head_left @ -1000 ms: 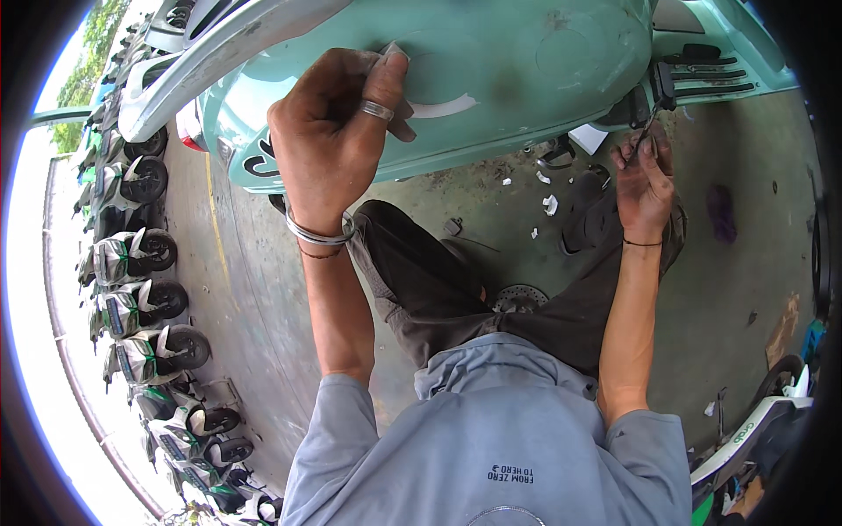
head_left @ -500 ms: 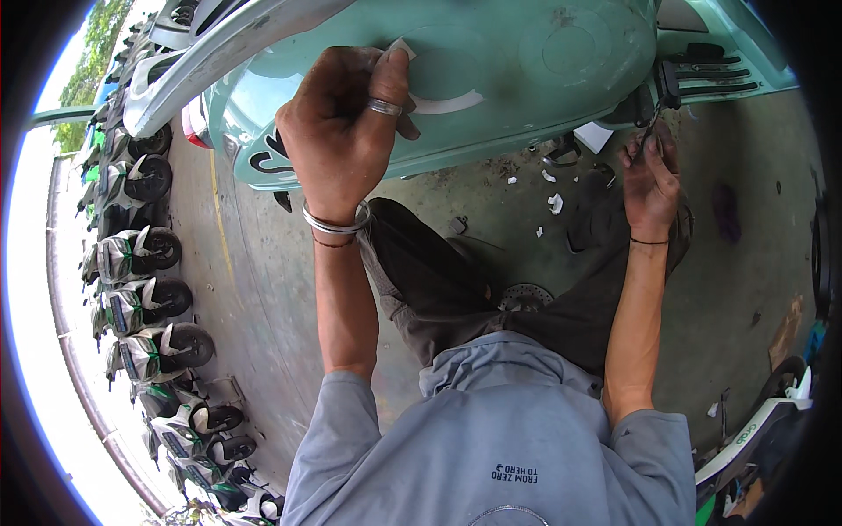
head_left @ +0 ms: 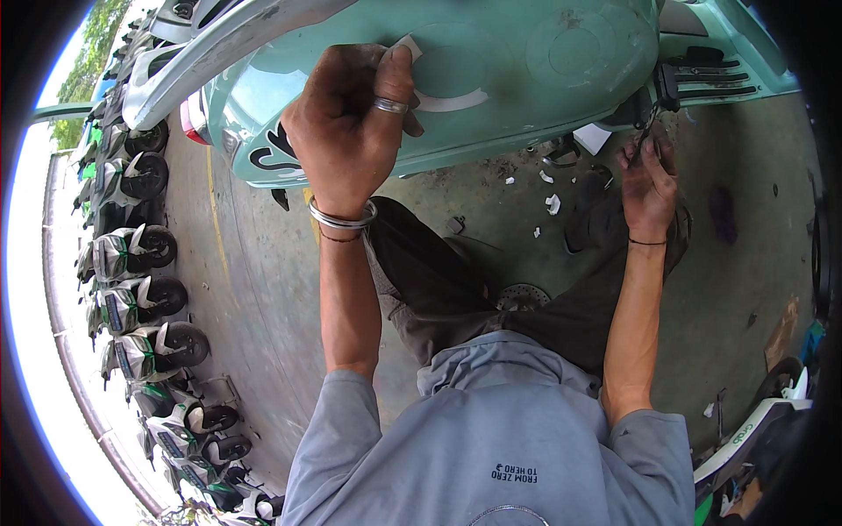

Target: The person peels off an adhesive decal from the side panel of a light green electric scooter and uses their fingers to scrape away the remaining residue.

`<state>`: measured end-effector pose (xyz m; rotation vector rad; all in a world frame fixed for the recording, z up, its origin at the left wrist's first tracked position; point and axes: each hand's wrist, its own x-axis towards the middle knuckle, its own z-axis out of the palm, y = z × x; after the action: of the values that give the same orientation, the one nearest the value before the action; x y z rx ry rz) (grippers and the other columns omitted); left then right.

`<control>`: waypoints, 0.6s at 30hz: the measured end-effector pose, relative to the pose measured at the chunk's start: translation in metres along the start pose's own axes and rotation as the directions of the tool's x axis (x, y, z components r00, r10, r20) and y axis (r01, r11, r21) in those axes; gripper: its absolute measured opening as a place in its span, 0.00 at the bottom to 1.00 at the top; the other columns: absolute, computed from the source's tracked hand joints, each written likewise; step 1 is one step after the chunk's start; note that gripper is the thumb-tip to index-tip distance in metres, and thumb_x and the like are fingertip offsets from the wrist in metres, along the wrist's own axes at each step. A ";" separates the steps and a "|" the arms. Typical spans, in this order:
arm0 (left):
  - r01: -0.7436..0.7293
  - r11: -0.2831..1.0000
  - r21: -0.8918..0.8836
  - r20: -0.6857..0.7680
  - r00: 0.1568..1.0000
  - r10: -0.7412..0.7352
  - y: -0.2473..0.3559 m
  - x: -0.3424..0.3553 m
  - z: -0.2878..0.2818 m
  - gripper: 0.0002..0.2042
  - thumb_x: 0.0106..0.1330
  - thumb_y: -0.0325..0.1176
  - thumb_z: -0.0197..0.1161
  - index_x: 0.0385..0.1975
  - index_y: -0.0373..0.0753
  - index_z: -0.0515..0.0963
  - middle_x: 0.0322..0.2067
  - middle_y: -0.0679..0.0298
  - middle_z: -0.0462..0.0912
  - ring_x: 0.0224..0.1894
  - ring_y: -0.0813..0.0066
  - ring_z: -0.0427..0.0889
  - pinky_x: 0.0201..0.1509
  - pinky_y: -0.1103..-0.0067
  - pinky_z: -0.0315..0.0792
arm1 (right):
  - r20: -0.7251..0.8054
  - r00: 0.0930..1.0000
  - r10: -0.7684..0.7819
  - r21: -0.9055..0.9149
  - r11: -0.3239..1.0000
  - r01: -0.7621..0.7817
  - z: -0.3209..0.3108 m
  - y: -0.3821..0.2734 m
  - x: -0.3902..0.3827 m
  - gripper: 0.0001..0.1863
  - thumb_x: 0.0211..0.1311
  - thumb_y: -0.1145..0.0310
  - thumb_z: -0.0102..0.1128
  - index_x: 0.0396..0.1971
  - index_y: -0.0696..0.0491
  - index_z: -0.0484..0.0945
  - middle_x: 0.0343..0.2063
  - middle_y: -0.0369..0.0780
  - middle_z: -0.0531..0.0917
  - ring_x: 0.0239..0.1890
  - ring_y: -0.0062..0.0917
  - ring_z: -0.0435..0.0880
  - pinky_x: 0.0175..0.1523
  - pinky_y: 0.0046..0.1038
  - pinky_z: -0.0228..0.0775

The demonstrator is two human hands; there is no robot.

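My left hand is against a mint-green scooter side panel, thumb and fingers pinched on the end of a white sticker. A curved strip of the same white, a sticker remnant, lies on the panel below a faint round outline. Past the panel's lower right edge, my right hand has its fingers closed around a thin dark part beneath the ribbed footboard. What that dark part is, I cannot make out.
Scraps of white sticker litter the concrete floor near my shoe. A brake disc lies between my legs. Parked scooters line the left side; a grey-white rail crosses the upper left. Another scooter part stands at lower right.
My left hand sits slightly further right and is still pinching the sticker. My right hand has barely moved. The view has shifted a little.
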<state>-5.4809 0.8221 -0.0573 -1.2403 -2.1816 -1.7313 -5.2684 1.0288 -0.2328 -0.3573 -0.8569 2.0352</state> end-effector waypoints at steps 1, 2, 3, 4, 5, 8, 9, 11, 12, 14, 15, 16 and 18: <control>-0.009 1.000 -0.001 -0.002 1.000 0.009 -0.001 0.000 0.000 0.08 0.64 0.28 0.66 0.30 0.29 0.77 0.17 0.64 0.80 0.16 0.83 0.78 0.17 0.86 0.69 | 0.006 1.000 -0.003 -0.001 1.000 0.003 0.000 0.000 0.000 0.19 0.62 0.72 0.60 0.54 0.58 0.74 0.34 0.32 0.76 0.36 0.22 0.73 0.40 0.27 0.63; -0.022 1.000 0.001 -0.006 1.000 0.022 -0.001 0.000 0.000 0.08 0.64 0.28 0.65 0.30 0.29 0.77 0.17 0.64 0.80 0.16 0.83 0.78 0.17 0.86 0.69 | 0.012 1.000 -0.005 -0.001 1.000 0.005 0.000 0.000 0.000 0.19 0.62 0.72 0.60 0.54 0.58 0.74 0.35 0.32 0.77 0.37 0.22 0.73 0.40 0.27 0.63; -0.017 1.000 -0.006 -0.007 1.000 0.017 -0.002 0.000 0.000 0.08 0.64 0.28 0.65 0.30 0.29 0.77 0.17 0.64 0.80 0.16 0.83 0.78 0.17 0.86 0.69 | 0.008 1.000 -0.005 -0.002 1.000 0.005 0.001 0.000 0.000 0.19 0.62 0.72 0.60 0.53 0.58 0.74 0.35 0.32 0.77 0.36 0.22 0.73 0.40 0.27 0.63; -0.017 1.000 -0.011 -0.010 1.000 0.017 -0.003 0.000 0.000 0.08 0.64 0.28 0.65 0.30 0.29 0.77 0.17 0.64 0.80 0.16 0.83 0.77 0.17 0.85 0.69 | 0.004 1.000 -0.006 -0.002 1.000 0.006 0.001 0.000 0.000 0.19 0.62 0.72 0.60 0.53 0.58 0.74 0.35 0.32 0.77 0.36 0.22 0.74 0.40 0.27 0.63; -0.017 1.000 -0.016 -0.011 1.000 0.017 -0.003 -0.001 0.000 0.08 0.64 0.28 0.65 0.30 0.29 0.77 0.17 0.64 0.80 0.16 0.83 0.77 0.17 0.85 0.68 | 0.000 1.000 -0.007 -0.002 1.000 0.007 0.000 0.000 0.000 0.19 0.62 0.72 0.60 0.53 0.58 0.74 0.35 0.32 0.77 0.36 0.22 0.74 0.40 0.27 0.63; -0.013 0.999 -0.031 -0.012 1.000 0.012 -0.003 -0.002 0.000 0.08 0.64 0.28 0.65 0.30 0.28 0.77 0.17 0.63 0.80 0.16 0.83 0.77 0.17 0.85 0.68 | -0.008 1.000 -0.003 -0.015 1.000 0.003 -0.001 0.001 0.000 0.19 0.62 0.73 0.60 0.53 0.58 0.74 0.35 0.32 0.77 0.36 0.22 0.74 0.40 0.27 0.63; -0.008 0.999 -0.036 -0.012 1.000 0.008 -0.003 -0.002 0.000 0.08 0.64 0.28 0.66 0.30 0.28 0.76 0.17 0.63 0.80 0.16 0.83 0.77 0.17 0.85 0.68 | -0.009 1.000 -0.006 -0.012 1.000 0.006 -0.001 0.001 0.000 0.18 0.62 0.73 0.60 0.53 0.58 0.74 0.34 0.32 0.77 0.36 0.22 0.74 0.40 0.27 0.63; -0.020 0.998 -0.053 -0.019 1.000 0.019 -0.004 -0.001 0.000 0.08 0.64 0.28 0.66 0.30 0.28 0.76 0.17 0.63 0.80 0.16 0.83 0.77 0.17 0.85 0.68 | -0.009 1.000 -0.008 -0.004 1.000 0.008 -0.002 0.001 0.000 0.18 0.62 0.73 0.60 0.52 0.58 0.75 0.34 0.32 0.77 0.36 0.22 0.74 0.40 0.27 0.63; -0.013 0.999 -0.052 -0.019 1.000 0.012 -0.004 -0.002 0.000 0.08 0.64 0.28 0.66 0.30 0.28 0.76 0.17 0.63 0.80 0.16 0.83 0.77 0.17 0.85 0.68 | -0.010 1.000 -0.008 -0.003 1.000 0.008 -0.002 0.001 0.000 0.18 0.62 0.73 0.60 0.52 0.58 0.75 0.33 0.32 0.77 0.36 0.22 0.74 0.40 0.27 0.63; 0.001 0.999 -0.052 -0.021 1.000 -0.002 -0.003 -0.002 -0.001 0.09 0.63 0.28 0.66 0.30 0.28 0.76 0.17 0.63 0.80 0.16 0.83 0.77 0.17 0.85 0.69 | -0.013 1.000 -0.008 0.000 1.000 0.008 -0.002 0.001 0.000 0.18 0.62 0.73 0.60 0.52 0.57 0.75 0.33 0.32 0.76 0.35 0.22 0.74 0.40 0.27 0.63; -0.002 0.999 -0.044 -0.021 1.000 0.001 -0.003 -0.002 -0.001 0.09 0.63 0.28 0.66 0.30 0.28 0.76 0.17 0.63 0.80 0.16 0.83 0.77 0.17 0.85 0.69 | -0.011 1.000 -0.007 -0.003 1.000 0.007 -0.002 0.001 0.000 0.18 0.62 0.73 0.60 0.52 0.57 0.75 0.33 0.32 0.76 0.35 0.22 0.74 0.40 0.27 0.63; -0.006 0.999 -0.036 -0.022 1.000 0.005 -0.003 -0.003 -0.001 0.08 0.63 0.28 0.66 0.30 0.28 0.76 0.17 0.63 0.80 0.16 0.83 0.77 0.16 0.85 0.69 | -0.008 1.000 -0.006 -0.006 1.000 0.006 -0.002 0.001 0.000 0.18 0.62 0.73 0.60 0.52 0.58 0.75 0.33 0.32 0.76 0.35 0.22 0.74 0.40 0.27 0.63; -0.007 1.000 -0.024 -0.023 1.000 0.006 -0.003 -0.003 -0.001 0.09 0.63 0.28 0.66 0.29 0.28 0.76 0.17 0.63 0.80 0.16 0.83 0.77 0.16 0.85 0.68 | -0.009 1.000 -0.005 -0.012 1.000 0.005 -0.002 0.002 0.000 0.17 0.62 0.73 0.60 0.51 0.58 0.75 0.33 0.31 0.76 0.35 0.22 0.74 0.40 0.27 0.63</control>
<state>-5.4812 0.8195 -0.0603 -1.2255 -2.1481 -1.7652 -5.2687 1.0293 -0.2352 -0.3707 -0.8637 2.0227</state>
